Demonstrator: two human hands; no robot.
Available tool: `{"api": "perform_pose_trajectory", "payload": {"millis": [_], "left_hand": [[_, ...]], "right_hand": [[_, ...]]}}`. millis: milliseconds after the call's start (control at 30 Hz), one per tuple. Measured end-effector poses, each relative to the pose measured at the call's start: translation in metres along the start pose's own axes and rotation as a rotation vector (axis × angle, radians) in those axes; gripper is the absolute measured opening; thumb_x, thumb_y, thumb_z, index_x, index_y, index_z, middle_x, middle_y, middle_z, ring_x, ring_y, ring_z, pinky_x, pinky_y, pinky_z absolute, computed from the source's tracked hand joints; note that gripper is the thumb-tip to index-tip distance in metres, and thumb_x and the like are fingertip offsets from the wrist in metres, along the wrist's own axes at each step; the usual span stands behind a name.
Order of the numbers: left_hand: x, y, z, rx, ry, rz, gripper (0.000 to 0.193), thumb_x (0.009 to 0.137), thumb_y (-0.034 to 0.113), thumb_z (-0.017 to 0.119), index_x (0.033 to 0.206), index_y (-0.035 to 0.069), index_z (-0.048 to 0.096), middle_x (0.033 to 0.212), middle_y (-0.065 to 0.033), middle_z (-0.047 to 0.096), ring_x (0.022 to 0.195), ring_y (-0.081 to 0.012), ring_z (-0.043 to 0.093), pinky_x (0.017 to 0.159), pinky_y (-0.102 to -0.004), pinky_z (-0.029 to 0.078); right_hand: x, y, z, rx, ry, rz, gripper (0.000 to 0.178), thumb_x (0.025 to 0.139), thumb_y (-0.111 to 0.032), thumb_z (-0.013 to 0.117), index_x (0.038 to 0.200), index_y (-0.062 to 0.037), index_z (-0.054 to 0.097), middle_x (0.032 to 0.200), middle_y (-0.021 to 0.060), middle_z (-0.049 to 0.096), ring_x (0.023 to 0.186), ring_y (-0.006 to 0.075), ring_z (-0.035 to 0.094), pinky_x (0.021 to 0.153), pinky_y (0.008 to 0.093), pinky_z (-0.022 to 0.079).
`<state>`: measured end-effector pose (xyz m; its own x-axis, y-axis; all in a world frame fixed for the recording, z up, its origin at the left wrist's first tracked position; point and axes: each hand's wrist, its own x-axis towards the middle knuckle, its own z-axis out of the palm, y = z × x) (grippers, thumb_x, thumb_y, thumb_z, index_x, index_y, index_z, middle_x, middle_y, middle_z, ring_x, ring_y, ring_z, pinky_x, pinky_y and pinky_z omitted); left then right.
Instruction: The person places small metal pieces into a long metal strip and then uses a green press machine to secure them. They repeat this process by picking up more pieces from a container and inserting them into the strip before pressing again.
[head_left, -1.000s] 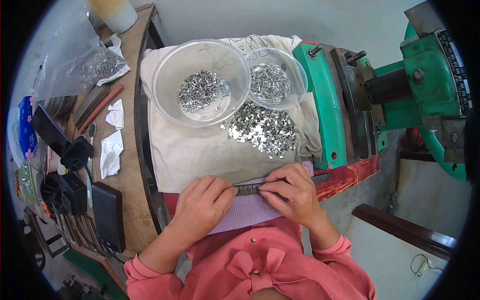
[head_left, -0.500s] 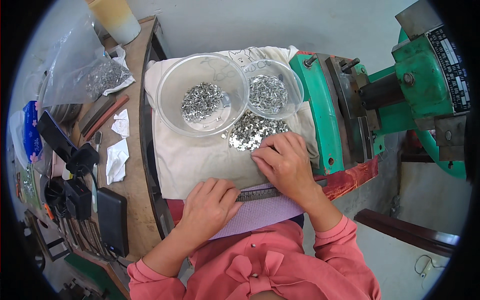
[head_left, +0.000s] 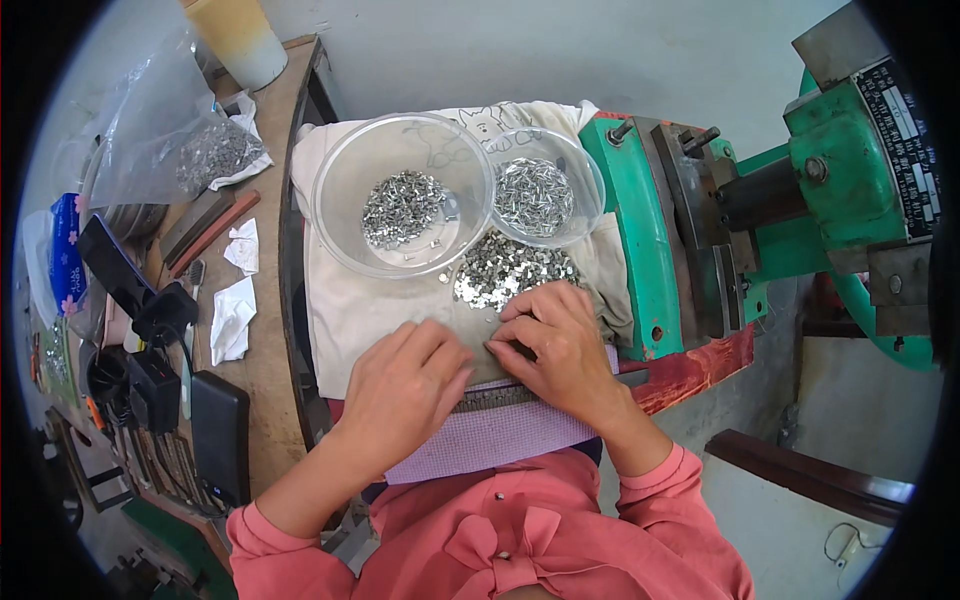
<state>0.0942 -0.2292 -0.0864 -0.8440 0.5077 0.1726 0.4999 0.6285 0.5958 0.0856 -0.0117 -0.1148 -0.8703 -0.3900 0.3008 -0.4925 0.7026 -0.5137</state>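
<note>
A: Where are the hands?
B: Left hand (head_left: 408, 385) half-curled by the toothed dark strip (head_left: 500, 398), grip hidden! Right hand (head_left: 548, 350) has thumb and finger drawn close just beyond it; can't tell if anything's between them.
A: And that strip?
B: On purple cloth (head_left: 480, 440), along the near edge of the surface (head_left: 700, 368).
A: How far along?
B: Part-way, I'd judge! Shiny chips (head_left: 500, 283) lie loose mid-surface, plenty left. Towards the far edge, short metal bits (head_left: 402, 208) fill part of the large bowl (head_left: 345, 165), slim pins (head_left: 533, 195) the small bowl (head_left: 588, 190). How much of the strip is done, I can't tell.
A: Any writing?
B: A printed plate on the green machine (head_left: 850, 165), past the right edge; past the left, a blue packet (head_left: 67, 260) with pale lettering.
</note>
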Motion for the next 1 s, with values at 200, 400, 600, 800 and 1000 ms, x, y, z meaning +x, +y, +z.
{"api": "perform_pose_trajectory", "payload": {"millis": [200,400,600,800,1000], "left_hand": [[0.027,-0.009,0.033,0.1,0.06,-0.003,0.017,0.08,0.009,0.075,0.094,0.007,0.066,0.092,-0.0067,0.059,0.088,-0.0277,0.063,0.071,-0.0403,0.052],[0.024,-0.008,0.035,0.13,-0.011,-0.028,0.02,0.078,0.008,0.076,0.096,0.007,0.066,0.096,-0.0075,0.06,0.091,-0.028,0.063,0.074,-0.0401,0.053],[0.002,-0.007,0.022,-0.051,0.061,-0.144,0.023,0.078,0.005,0.077,0.097,0.007,0.065,0.099,-0.0084,0.06,0.092,-0.0306,0.061,0.076,-0.0407,0.051],[0.004,-0.01,0.03,-0.008,0.114,-0.061,0.021,0.079,0.007,0.077,0.096,0.007,0.064,0.095,-0.0065,0.059,0.089,-0.0289,0.06,0.071,-0.0404,0.05],[0.015,-0.008,0.04,0.071,0.133,-0.03,0.017,0.078,0.008,0.076,0.088,0.007,0.062,0.09,-0.0061,0.057,0.082,-0.0278,0.058,0.067,-0.0408,0.05]], "right_hand": [[-0.005,-0.008,-0.003,-0.079,0.058,0.046,0.016,0.071,-0.012,0.083,0.078,-0.0078,0.069,0.101,0.0044,0.063,0.102,0.0283,0.057,0.09,0.0446,0.042],[-0.007,-0.012,-0.009,-0.073,0.006,0.051,0.014,0.071,-0.009,0.081,0.081,-0.0077,0.07,0.104,0.0041,0.063,0.104,0.0288,0.057,0.091,0.0449,0.042],[-0.014,-0.012,-0.006,-0.089,0.044,0.058,0.017,0.07,-0.007,0.08,0.085,-0.0094,0.071,0.104,0.0032,0.062,0.104,0.0276,0.058,0.091,0.0439,0.041],[-0.022,-0.015,-0.016,-0.006,0.052,0.003,0.019,0.069,-0.007,0.081,0.084,-0.0115,0.07,0.1,0.0001,0.064,0.101,0.0254,0.059,0.089,0.0416,0.041],[-0.054,-0.021,-0.022,0.03,-0.002,0.013,0.019,0.07,-0.009,0.082,0.087,-0.0124,0.073,0.098,-0.0005,0.065,0.098,0.0239,0.059,0.087,0.0406,0.041]]}}
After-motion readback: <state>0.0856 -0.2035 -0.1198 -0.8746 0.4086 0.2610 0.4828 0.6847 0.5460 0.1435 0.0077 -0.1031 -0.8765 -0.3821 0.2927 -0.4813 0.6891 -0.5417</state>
